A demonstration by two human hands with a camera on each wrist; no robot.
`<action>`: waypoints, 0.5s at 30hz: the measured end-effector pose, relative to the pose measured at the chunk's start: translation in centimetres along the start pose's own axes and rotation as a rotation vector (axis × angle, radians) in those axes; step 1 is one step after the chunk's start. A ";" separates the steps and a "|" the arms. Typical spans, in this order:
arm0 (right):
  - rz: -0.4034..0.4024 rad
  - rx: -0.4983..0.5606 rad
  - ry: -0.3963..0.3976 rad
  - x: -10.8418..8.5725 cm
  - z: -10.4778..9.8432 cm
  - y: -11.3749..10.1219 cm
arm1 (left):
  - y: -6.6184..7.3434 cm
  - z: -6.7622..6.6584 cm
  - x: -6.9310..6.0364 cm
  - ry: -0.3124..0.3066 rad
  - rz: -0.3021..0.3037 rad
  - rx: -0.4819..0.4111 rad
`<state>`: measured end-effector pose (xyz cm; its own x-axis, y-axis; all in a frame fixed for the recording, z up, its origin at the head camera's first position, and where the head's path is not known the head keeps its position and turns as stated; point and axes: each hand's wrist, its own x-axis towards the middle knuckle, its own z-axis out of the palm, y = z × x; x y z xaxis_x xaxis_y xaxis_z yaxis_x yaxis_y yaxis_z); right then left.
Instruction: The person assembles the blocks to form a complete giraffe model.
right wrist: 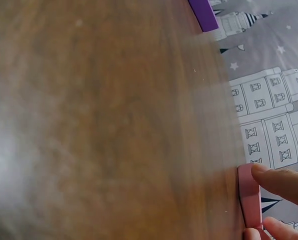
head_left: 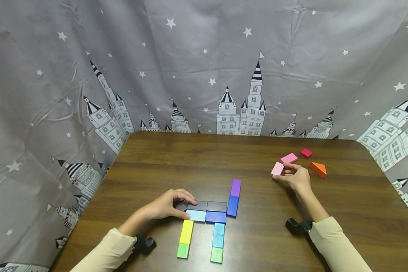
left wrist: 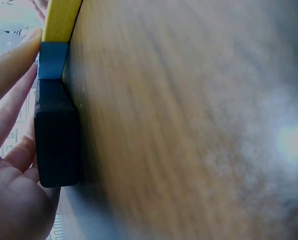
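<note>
My right hand (head_left: 296, 178) pinches a light pink block (head_left: 277, 168) between thumb and fingers at the back right of the table. The same pink block (right wrist: 249, 197) shows in the right wrist view. My left hand (head_left: 168, 204) rests at the left end of a block arrangement, its thumb touching a light blue block (head_left: 196, 215) and a fingertip on a dark grey block (head_left: 198, 206). Another dark block (left wrist: 57, 145) lies beneath that hand, partly hidden in the head view. A second dark grey block (head_left: 217, 206) sits above a blue block (head_left: 215, 217).
Below the rows extend a yellow block (head_left: 186, 231), a cyan block (head_left: 218, 235) and two green blocks. Purple (head_left: 236, 187) and blue blocks stand at the right. Near my right hand lie a darker pink block (head_left: 289, 158), a red block (head_left: 306, 153) and an orange triangle (head_left: 318, 169).
</note>
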<state>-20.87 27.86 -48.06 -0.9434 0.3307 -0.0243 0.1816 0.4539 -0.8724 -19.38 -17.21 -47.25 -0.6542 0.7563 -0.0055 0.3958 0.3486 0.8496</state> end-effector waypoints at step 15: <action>-0.001 -0.041 -0.057 0.6 -0.1 0.1 | 0.0 -0.1 0.0 0.000 -0.010 0.018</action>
<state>-21.42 28.24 -48.14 -0.9577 0.2829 -0.0523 0.1907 0.4882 -0.8517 -19.42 -17.25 -47.23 -0.6582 0.7527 -0.0138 0.4007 0.3658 0.8400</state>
